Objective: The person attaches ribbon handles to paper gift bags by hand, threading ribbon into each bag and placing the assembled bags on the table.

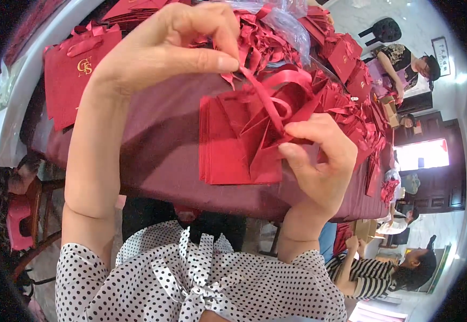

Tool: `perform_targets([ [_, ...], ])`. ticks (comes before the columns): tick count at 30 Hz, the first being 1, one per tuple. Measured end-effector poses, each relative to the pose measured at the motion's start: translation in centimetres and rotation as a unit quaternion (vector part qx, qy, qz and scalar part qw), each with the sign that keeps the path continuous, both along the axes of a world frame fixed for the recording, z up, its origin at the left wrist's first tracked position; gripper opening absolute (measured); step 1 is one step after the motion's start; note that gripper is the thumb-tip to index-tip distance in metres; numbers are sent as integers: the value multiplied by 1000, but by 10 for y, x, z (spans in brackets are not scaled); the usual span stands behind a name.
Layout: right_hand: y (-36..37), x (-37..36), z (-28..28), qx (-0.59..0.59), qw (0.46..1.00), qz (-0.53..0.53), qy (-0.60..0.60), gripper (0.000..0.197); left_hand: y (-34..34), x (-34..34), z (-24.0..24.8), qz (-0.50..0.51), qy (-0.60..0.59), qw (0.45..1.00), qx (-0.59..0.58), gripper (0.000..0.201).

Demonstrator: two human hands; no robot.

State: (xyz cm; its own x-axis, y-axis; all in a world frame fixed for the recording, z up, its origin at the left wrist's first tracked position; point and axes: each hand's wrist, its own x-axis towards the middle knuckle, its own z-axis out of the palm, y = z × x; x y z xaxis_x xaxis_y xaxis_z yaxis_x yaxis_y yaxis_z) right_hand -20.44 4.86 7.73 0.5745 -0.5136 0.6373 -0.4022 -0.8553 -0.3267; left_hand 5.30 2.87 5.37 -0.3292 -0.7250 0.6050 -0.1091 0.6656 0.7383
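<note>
My left hand (190, 45) is raised over the table, thumb and forefinger pinched on one end of a red ribbon (260, 94). Lower and to the right, the fingers of my right hand (322, 158) pinch the same ribbon close to the top edge of a small red paper gift bag (292, 126). Between the two hands the ribbon runs taut and slanting. The bag stands partly opened on a stack of flat red bags (220, 145). Another ribbon loop curls above its opening. What my right fingertips press against inside the bag is partly hidden.
A dark red cloth covers the table (158, 145). A heap of loose red ribbons (268, 37) lies at the far side beside clear plastic wrap (292, 29). A finished-looking red bag (80, 75) lies at left. More bags (346, 56) pile up at right, where other people (394, 273) sit.
</note>
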Motion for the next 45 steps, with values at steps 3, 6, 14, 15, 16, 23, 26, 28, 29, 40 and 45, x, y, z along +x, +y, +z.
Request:
perform_targets([
  [3, 0, -2, -2, -8, 999, 34, 0, 27, 0, -15, -9, -104, 95, 985, 95, 16],
  [6, -2, -4, -2, -10, 999, 35, -15, 26, 4, -22, -8, -106, 106, 957, 250, 16],
  [14, -10, -8, -6, -48, 996, 58, -41, 23, 2, -35, -17, -145, 224, 926, 265, 8],
  [15, -12, -9, -9, -48, 997, 46, -51, 24, 4, -35, -13, -44, 193, 940, 278, 9],
  [16, -12, -13, -9, -47, 997, 42, -35, 25, 2, -38, -11, -13, 149, 955, 256, 9],
  [23, -13, -18, -12, -45, 998, 16, 30, 27, -9, -34, -19, 88, 81, 983, 142, 10],
  [26, -13, -13, -9, -90, 996, -6, -11, 31, -34, 5, -27, 157, 111, 977, 88, 11],
  [28, -20, -4, -16, -123, 992, -7, -19, 31, -41, 1, -39, 150, 126, 973, 123, 13],
  [29, -27, -3, -24, -93, 995, 19, -31, 30, -38, -8, -42, 134, 179, 960, 169, 17],
  [40, -35, -11, -17, -148, 975, -22, -163, 23, 27, -109, -32, -5, 106, 989, 100, 51],
  [45, -28, -10, -19, -199, 955, -141, -168, 56, 11, -101, -31, 47, 161, 980, 110, 22],
])
